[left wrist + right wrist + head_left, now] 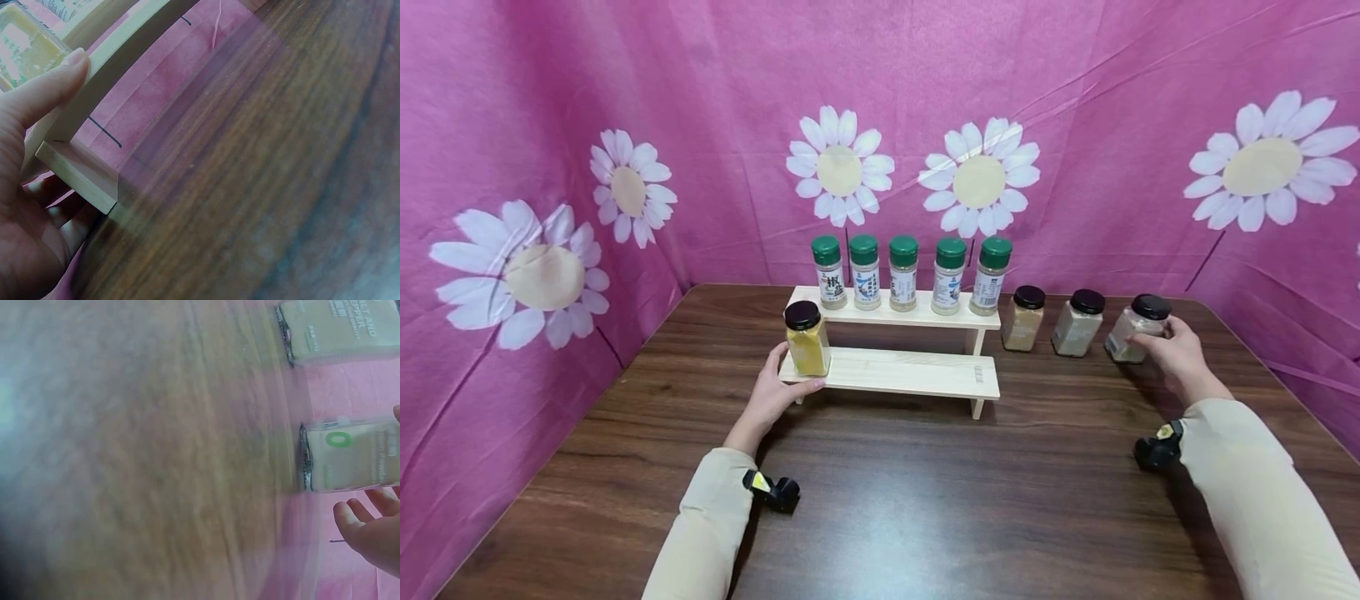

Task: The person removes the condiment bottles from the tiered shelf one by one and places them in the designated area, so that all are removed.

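Observation:
My left hand (772, 394) grips the left end of a two-step wooden spice rack (910, 372). In the left wrist view its thumb (72, 69) lies along the lower board's front edge, with the other fingers behind the end leg (84, 175). Right beside this hand, a black-lidded jar of yellow spice (808, 348) stands upright on that board. Off to the right, my right hand (1180, 357) holds a black-lidded jar of pale powder (1131, 333) between thumb and fingers; the jar leans slightly. The right wrist view shows the fingers (356, 522) along one side of this jar.
Several green-capped spice bottles (904, 279) stand in a row on the rack's upper board. Between rack and right hand stand a black-lidded tan spice jar (1022, 325) and a greenish-grey one (1077, 329). A pink flowered curtain (910, 67) hangs behind the brown wooden table (925, 500).

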A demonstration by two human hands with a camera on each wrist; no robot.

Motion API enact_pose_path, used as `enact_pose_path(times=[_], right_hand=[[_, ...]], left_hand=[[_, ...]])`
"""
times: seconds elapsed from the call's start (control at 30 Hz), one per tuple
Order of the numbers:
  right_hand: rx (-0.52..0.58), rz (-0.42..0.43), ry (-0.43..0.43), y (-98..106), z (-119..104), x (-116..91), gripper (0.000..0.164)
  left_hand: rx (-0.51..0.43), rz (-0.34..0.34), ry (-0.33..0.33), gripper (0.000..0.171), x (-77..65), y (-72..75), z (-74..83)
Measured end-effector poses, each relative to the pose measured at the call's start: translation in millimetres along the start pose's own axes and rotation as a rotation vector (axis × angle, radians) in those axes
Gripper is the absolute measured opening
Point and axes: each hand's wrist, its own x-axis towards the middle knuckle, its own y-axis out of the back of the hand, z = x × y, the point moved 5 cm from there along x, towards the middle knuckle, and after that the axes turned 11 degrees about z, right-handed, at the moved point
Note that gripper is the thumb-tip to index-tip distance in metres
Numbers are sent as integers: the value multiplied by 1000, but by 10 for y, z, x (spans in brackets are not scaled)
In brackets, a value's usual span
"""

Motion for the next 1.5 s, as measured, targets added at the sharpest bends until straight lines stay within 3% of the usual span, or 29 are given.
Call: enact_pose_path(times=[0.17,0.4,0.53,0.7,0.87,1.0,1.23,1.5], right_hand=[[-5,-44,-4,47,-61,-74,71],[-79,-73,29,98,-55,-204,72],[-152,-67,21,148,110,-175,81],[-21,-21,36,235,401,-51,76],[78,-15,84,246,456,-21,72],[20,-12,111,198,306,-153,67],[-153,-74,185,52,-337,-614,70],[-10,-165,248,-164,-624,-876,58]], left_hand=[[-3,3,1,84,-9,-8,4],[1,-2,7,84,-8,2,-9],[3,1,1,84,-5,2,-7],[1,-1,3,84,-11,4,-1],[-8,6,5,84,-11,14,3],[-5,2,7,84,-8,6,5],[-1,4,4,84,-4,9,6],[-6,1,3,85,-14,13,13]])
